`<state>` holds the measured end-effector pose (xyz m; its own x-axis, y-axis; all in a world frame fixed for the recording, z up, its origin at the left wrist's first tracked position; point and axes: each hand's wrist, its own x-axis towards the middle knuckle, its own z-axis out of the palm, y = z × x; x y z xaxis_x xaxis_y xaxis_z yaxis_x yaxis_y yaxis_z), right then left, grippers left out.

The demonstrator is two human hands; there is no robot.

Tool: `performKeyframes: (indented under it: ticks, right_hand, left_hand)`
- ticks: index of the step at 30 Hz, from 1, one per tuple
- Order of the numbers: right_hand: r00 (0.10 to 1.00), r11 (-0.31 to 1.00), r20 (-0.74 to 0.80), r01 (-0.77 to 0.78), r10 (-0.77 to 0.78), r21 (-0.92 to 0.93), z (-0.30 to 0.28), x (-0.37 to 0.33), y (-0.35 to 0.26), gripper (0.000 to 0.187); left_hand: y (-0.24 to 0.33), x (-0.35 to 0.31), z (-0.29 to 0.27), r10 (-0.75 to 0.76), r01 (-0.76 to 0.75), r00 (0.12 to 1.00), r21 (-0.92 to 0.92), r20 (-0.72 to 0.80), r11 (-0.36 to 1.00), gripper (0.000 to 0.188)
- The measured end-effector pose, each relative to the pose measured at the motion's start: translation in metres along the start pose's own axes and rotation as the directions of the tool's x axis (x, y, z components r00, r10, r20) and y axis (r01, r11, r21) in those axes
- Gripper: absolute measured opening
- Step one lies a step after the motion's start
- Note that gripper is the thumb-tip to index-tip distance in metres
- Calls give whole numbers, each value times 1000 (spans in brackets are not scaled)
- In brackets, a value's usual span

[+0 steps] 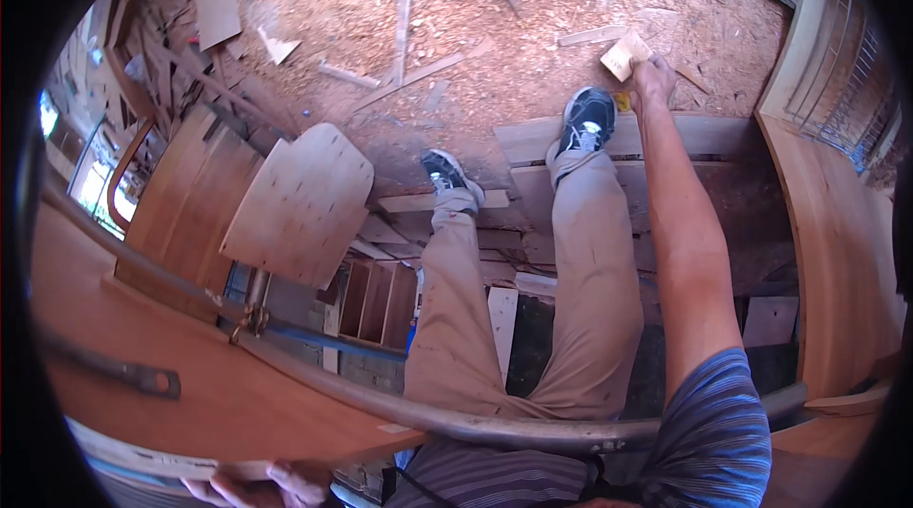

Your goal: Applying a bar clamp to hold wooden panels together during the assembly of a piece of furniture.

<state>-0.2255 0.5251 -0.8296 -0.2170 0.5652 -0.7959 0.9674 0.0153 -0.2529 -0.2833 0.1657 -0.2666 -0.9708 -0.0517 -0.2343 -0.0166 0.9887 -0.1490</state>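
My right arm reaches far out over the floor. My right hand [653, 80] is closed on a small pale block [626, 55], which looks like wood with faint marks on one face. A small yellow thing [623, 101] shows just under that hand, beside my shoe. At the lower left, the curled fingers of my left hand [271, 486] grip the near edge of a large reddish-brown wooden panel [219, 384]. Part of that hand is cut off by the lower rim. A dark metal bar with a slotted end [157, 381] lies over the panel.
A metal pipe [456, 424] crosses in front of my waist. Left stand a rounded wooden board [304, 204] and brown planks [190, 208]; a curved wooden frame [818, 242] rises at the right. Wood strips [409, 13] and shavings cover the floor. Boards [666, 137] lie by my feet.
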Motion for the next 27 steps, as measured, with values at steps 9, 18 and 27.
performKeyframes:
  ticks: [9,18,27]
  right_hand:
    - [910,985,401,-35,100,-167,5,-71,27,12]
    - [738,474,662,634,-133,-611,18,-162,-8,20]
    - [672,330,693,737,-262,-590,33,-254,-21,26]
  left_hand:
    - [-4,3,-1,3,3,998,-103,67,995,55]
    - [-10,9,14,131,-159,986,-326,-107,932,49]
    - [-27,15,38,209,-378,890,-397,-406,837,37]
